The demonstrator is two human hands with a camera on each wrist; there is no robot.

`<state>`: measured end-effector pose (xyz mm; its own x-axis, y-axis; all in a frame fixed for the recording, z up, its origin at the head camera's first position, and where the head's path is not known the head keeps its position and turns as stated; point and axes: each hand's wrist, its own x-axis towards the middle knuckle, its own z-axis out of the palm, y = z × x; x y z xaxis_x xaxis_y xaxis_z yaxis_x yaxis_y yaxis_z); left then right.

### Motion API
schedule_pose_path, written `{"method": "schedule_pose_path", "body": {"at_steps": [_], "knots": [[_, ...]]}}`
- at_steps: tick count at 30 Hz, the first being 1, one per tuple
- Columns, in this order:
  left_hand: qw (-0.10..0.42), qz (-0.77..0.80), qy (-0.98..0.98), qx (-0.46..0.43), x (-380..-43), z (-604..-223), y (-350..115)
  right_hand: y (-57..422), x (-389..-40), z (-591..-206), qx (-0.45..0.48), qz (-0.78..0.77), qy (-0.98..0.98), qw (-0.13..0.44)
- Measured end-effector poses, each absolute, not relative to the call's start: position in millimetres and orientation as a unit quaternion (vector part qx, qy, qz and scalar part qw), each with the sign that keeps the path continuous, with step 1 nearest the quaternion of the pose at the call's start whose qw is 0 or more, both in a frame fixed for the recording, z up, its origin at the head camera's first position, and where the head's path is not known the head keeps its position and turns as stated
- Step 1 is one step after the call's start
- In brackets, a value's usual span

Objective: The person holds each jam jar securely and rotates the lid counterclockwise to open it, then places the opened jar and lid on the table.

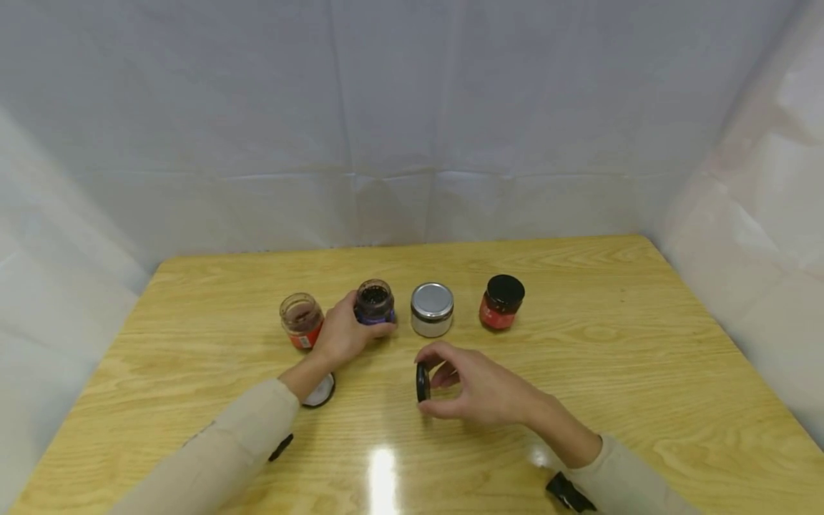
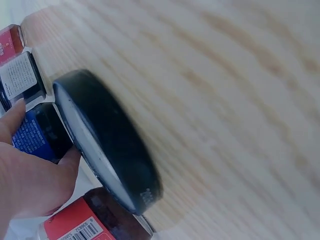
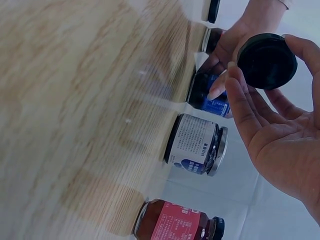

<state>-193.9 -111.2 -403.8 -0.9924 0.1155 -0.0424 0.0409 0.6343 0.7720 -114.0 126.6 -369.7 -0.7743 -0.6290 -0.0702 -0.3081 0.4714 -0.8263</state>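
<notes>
My left hand grips an uncapped jar with a blue label, which stands on the table with dark contents showing at its mouth. In my right hand a black lid is pinched on edge between thumb and fingers, above the table and nearer me than the jars. The right wrist view shows this black lid held by its rim. Left of the gripped jar stands an open jar with a red label. A second lid lies with its pale inside up beside my left forearm, partly hidden by it.
Right of the gripped jar stands a silver-lidded jar with a white label. Farther right is a black-lidded jar with a red label. All stand on a wooden table, with white sheeting behind and at both sides.
</notes>
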Motion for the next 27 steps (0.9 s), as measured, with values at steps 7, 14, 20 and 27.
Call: {"method": "schedule_pose_path", "body": {"at_steps": [7,14,20,27], "knots": [[0.043,0.430,0.900,0.048,-188.7,-405.0,-113.1,126.3,-115.8,-371.3,-0.269,-0.450,0.831,0.188],[0.033,0.466,0.882,0.062,-174.1,-397.0,-115.9,126.9,-118.9,-372.2,-0.260,-0.455,0.833,0.179],[0.033,0.464,0.882,0.078,-150.9,-392.6,-122.7,128.0,-121.9,-375.2,-0.249,-0.484,0.819,0.184],[-0.032,0.365,0.920,0.139,-125.3,-390.7,-127.7,128.0,-125.5,-379.8,-0.241,-0.516,0.796,0.205]]}}
